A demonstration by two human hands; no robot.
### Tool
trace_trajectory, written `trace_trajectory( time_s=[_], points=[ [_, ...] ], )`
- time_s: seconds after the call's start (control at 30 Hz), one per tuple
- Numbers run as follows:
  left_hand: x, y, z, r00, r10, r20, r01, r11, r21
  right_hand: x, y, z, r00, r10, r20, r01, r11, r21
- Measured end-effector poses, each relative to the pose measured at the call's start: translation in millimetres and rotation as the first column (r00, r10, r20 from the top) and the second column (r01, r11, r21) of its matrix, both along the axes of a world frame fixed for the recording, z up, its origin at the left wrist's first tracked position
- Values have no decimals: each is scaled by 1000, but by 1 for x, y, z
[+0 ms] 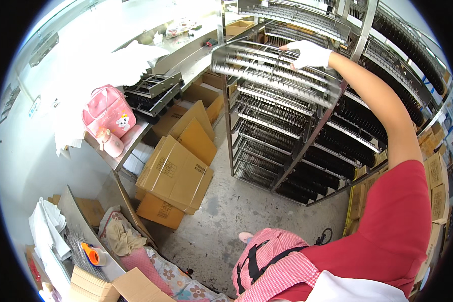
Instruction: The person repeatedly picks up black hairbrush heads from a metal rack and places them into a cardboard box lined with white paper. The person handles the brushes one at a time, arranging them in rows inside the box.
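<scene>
Standing in the room, I observe one hand of the worker: the right hand (311,54), in a white glove, grasping the upper edge of a long silver metal tray with toothed crossbars (269,68). The left hand is outside my view, so I cannot tell its state. The held tray is tilted, its right end lower than its left, and its bars are blurred. It is at the front of the upper part of a tall grey metal rack (230,141); whether it touches the frame, I cannot tell. Below it, the rack carries level upon level of similar slotted trays, with rows of black parts on the right side. The right arm, in a short red sleeve (387,211), is raised and bent. To the left of the rack, a pink bag with a white cartoon figure (108,113) and a pink bottle (111,143) stand close together at the near end of a bench, beside several dark metal trays (153,95). Flat brown cardboard, tied with pale strapping (176,173), leans below the bench on the stained grey concrete floor (211,216). At lower left lies an orange tape dispenser (92,254), near folded cardboard (90,288).
</scene>
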State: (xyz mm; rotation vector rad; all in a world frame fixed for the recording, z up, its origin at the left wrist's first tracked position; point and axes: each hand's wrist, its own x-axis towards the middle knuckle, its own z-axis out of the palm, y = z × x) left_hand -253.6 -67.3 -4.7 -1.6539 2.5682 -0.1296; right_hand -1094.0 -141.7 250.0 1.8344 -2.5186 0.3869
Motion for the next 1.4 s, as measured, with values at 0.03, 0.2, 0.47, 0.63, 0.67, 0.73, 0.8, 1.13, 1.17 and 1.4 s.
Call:
trace_trajectory(
  time_s=[0.03, 0.2, 0.47, 0.63, 0.67, 0.73, 0.8, 1.13, 1.17, 1.4],
  points=[
    [-1, -2, 0, 1000, -2, 3, 2, 1000, 6, -9, 0, 1, 979, -75, -189, 72, 997, -22],
    [-4, 3, 8, 1000, 15, 22, -15, 1000, -9, 9, -45, -71, 965, -99, -242, 46, 976, -213],
    [-7, -1, 8, 998, -59, -17, 58, 996, -71, -50, -51, -170, 855, -513, -71, 518, 841, 159],
    [5, -4, -4, 999, -43, -22, 42, 998, -47, -14, -35, -202, 971, -150, 186, 158, 987, -29],
    [14, 1, -7, 1000, -10, 15, 10, 1000, -1, 25, -37, -199, 946, -142, 290, 137, 990, 36],
    [14, 14, -3, 996, 83, 18, -82, 995, -51, 123, -29, -176, 873, -97, 479, 64, 994, 84],
    [13, 14, -1, 980, 165, -108, -169, 985, -23, 186, -10, -170, 791, -23, 612, -12, 999, 53],
    [80, -21, 121, 751, -219, -623, -125, 879, -459, 492, -37, -78, 508, 802, 314, -792, 578, -194],
    [89, -21, 141, 689, -274, -671, -144, 855, -498, 539, -38, -66, 385, 921, 60, -875, 385, -295],
    [132, -18, 248, 724, -150, -673, -478, 595, -646, 792, -24, -14, -364, 614, -700, -792, -600, -115]
  ],
)
